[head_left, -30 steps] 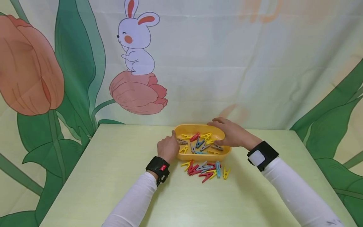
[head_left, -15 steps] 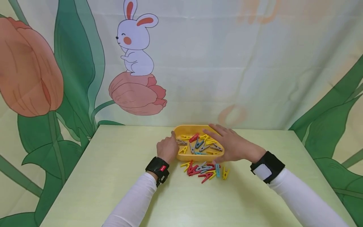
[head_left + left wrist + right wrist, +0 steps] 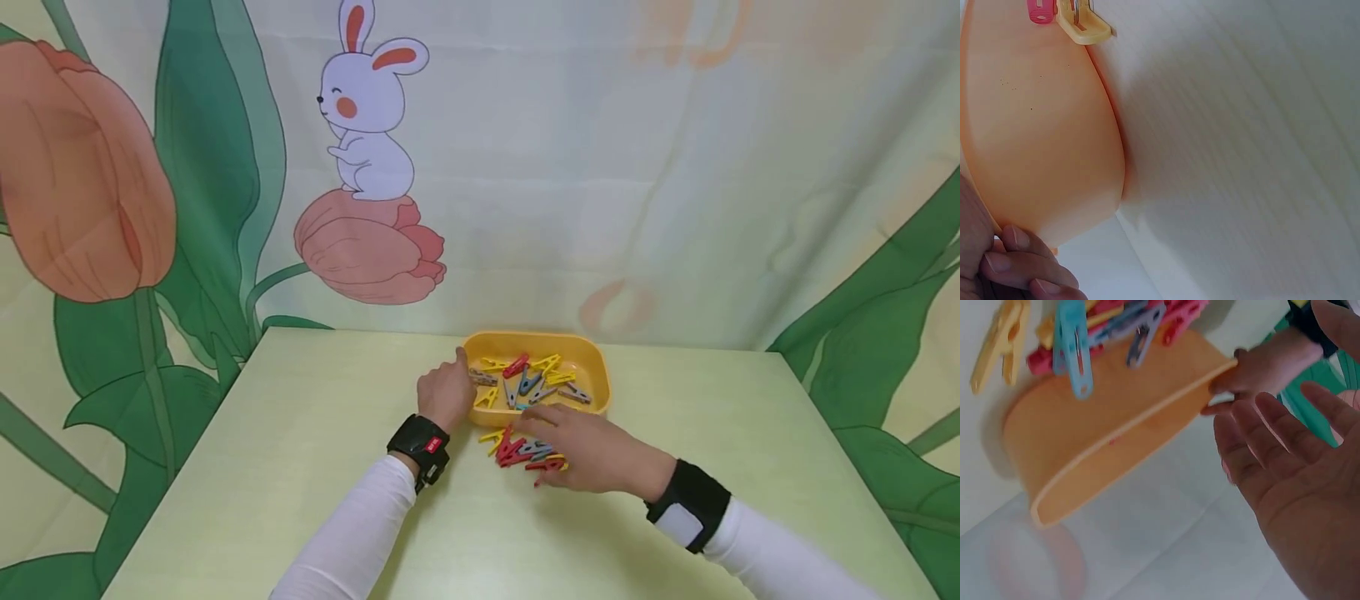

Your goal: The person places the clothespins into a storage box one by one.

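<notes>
A yellow plastic tub stands near the back of the table with several clothespins in it. My left hand grips the tub's left end; its curled fingers appear at the rim in the left wrist view. In front of the tub lies a loose pile of red, yellow, blue and grey clothespins. Over the right part of that pile hovers my right hand, hiding some of it. The right wrist view shows its palm and extended fingers holding nothing.
The pale table spreads around the tub on both sides and in front. Close behind the tub hangs a printed curtain with a rabbit and tulips.
My right hand has come away from the tub's right rim, moving toward me and left over the loose clothespins. My left hand stays on the tub, which has not moved.
</notes>
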`<state>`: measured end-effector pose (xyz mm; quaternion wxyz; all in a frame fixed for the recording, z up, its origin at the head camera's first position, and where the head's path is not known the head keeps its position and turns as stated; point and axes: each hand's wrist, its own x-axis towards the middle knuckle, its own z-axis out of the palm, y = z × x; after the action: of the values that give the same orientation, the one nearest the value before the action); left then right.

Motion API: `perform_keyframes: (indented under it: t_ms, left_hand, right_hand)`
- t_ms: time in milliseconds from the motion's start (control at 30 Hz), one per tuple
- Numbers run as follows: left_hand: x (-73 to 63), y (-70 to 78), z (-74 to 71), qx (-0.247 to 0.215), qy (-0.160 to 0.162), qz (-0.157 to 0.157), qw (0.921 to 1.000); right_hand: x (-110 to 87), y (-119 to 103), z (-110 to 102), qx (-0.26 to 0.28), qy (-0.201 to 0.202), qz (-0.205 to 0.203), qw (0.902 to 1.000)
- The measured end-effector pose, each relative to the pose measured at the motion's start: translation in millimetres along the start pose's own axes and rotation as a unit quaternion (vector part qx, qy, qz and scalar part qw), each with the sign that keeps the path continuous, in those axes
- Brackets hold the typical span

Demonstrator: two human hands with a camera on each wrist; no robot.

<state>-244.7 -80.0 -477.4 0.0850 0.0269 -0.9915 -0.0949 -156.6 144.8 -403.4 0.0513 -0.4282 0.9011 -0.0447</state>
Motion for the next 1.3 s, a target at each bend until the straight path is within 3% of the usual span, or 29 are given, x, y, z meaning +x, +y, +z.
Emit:
perform_keyframes:
  t_ms: [233, 533, 933, 1067, 1300]
  left_hand:
    - [-2.3, 1.0, 3.5, -0.004, -0.022, -0.006, 0.9997]
    - [4.2, 0.6, 0.6, -0.006, -0.003, 0.002, 1.0]
    - [2.5, -1.6, 0.3, -0.008, -0.01, -0.001, 0.9999]
    - [-1.0, -5.4, 0.9, -0.01, -0.015, -0.017, 0.9997]
    - [0.8, -2.8, -1.0, -0.016, -0.022, -0.009, 0.9996]
  right_hand:
    - [-1.6, -8, 27, 0.011, -0.037, 0.013, 0.9992]
    - [5.1, -1, 39, 0.005, -0.013, 0.015, 0.9998]
    - [28.7, 2, 59, -0.034, 0.018, -0.013, 0.9992]
    - [35.6, 2, 62, -0.038, 0.02, -0.019, 0.9989]
    - [39.6, 6, 64, -0.032, 0.019, -0.004, 0.9993]
